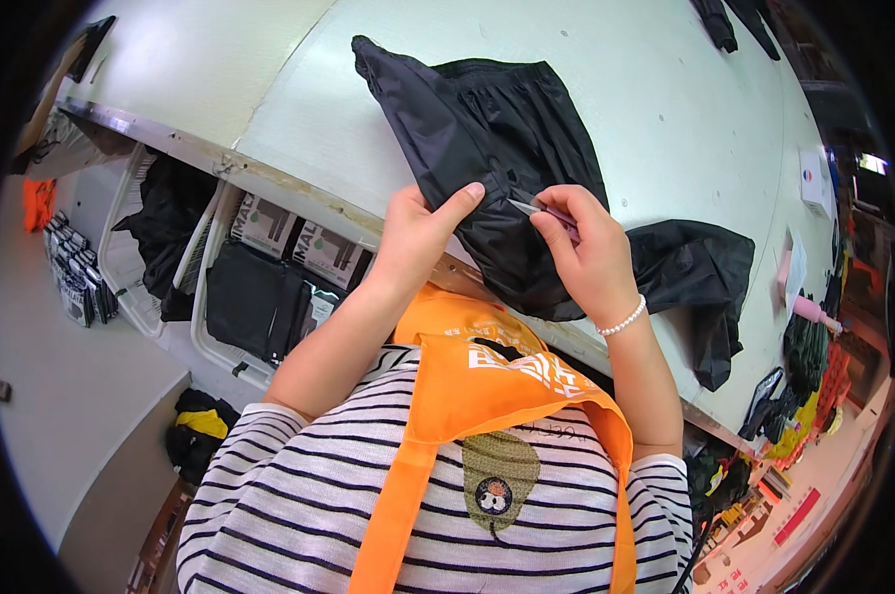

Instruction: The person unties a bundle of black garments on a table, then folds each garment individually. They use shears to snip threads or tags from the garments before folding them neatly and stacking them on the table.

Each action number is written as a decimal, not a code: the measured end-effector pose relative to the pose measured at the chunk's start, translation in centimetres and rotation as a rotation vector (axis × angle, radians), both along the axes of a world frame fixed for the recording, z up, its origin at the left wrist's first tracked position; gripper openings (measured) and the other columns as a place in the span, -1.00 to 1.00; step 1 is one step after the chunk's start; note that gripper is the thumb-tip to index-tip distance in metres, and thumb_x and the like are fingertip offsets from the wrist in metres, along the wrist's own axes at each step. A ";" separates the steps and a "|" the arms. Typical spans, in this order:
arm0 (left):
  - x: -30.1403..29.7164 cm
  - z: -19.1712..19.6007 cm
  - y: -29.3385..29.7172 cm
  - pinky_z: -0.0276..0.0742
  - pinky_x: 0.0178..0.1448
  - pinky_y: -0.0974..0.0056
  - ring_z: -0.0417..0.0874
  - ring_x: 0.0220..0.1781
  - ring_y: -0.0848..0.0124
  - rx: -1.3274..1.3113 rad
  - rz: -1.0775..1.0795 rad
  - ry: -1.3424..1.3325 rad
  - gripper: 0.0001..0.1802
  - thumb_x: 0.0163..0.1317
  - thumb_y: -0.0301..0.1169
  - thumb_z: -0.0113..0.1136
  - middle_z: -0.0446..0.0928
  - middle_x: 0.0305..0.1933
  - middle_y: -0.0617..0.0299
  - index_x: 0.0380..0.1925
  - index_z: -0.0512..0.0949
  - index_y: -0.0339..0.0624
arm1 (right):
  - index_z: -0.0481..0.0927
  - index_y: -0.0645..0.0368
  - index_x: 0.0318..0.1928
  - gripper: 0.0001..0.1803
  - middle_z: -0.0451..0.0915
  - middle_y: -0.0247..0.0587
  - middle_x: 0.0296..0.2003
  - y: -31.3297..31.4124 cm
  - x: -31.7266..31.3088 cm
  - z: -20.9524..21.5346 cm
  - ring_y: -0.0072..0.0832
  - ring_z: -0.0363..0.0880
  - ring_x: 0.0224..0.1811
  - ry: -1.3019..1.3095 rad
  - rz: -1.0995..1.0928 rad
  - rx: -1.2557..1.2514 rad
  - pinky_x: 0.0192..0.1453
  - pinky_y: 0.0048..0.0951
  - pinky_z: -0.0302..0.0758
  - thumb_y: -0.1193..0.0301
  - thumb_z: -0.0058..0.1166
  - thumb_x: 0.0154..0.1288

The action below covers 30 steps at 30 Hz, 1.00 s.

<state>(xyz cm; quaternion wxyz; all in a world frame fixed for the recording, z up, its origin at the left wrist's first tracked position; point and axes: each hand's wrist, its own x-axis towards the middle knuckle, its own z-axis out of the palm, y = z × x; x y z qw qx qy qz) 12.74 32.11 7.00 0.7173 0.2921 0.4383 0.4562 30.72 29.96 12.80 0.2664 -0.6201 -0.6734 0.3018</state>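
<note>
Black trousers [551, 129] with a gathered elastic waist lie over the table's near edge, one leg stretched to the right. With thumb on top and fingers under the cloth, my left hand [418, 226] pinches the trousers near their middle. Thread snips [524, 207] with a pointed metal tip and a purplish handle are gripped in my right hand [588, 247]. Their tip points left, at the cloth close to my left thumb; whether it touches cannot be made out. My right fingers partly cover the handle.
Below the white table [299, 119], at left, a white basket [202, 322] holds black folded goods and printed packages. Another basket [121, 267] holds black cloth. Wrapped packs [76, 272] are stacked farther left. A person's arm [47, 99] reaches in at the upper left.
</note>
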 end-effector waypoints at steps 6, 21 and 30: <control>-0.1 0.3 0.1 0.44 -0.12 0.46 0.56 -0.25 0.57 0.055 -0.065 0.114 -0.75 0.18 -0.40 0.20 0.61 -0.28 0.22 -0.27 0.57 -0.42 | 0.53 0.16 -0.28 -0.80 0.54 -0.26 -0.39 0.2 0.2 0.8 -0.42 0.58 -0.45 -0.096 0.039 0.119 -0.40 -0.54 0.48 0.33 0.19 0.15; 0.1 -0.4 -0.1 0.44 -0.13 0.45 0.52 -0.27 0.61 0.016 -0.025 -0.156 -0.78 0.20 -0.42 0.17 0.60 -0.28 0.28 -0.28 0.58 -0.41 | 0.53 0.22 -0.31 -0.83 0.49 -0.37 -0.50 0.8 -0.7 -2.0 -0.68 0.43 -0.55 0.325 -0.085 0.027 -0.47 -0.62 0.36 0.45 0.23 0.11; 0.1 -0.4 0.2 0.46 -0.19 0.46 0.52 -0.30 0.63 0.119 -0.084 0.077 -0.79 0.16 -0.44 0.20 0.61 -0.31 0.29 -0.28 0.58 -0.40 | 0.52 0.31 -0.43 -0.81 0.45 -0.38 -0.62 1.1 -1.2 -0.5 -0.74 0.30 -0.57 0.232 -0.111 -0.210 -0.47 -0.66 0.30 0.47 0.26 0.06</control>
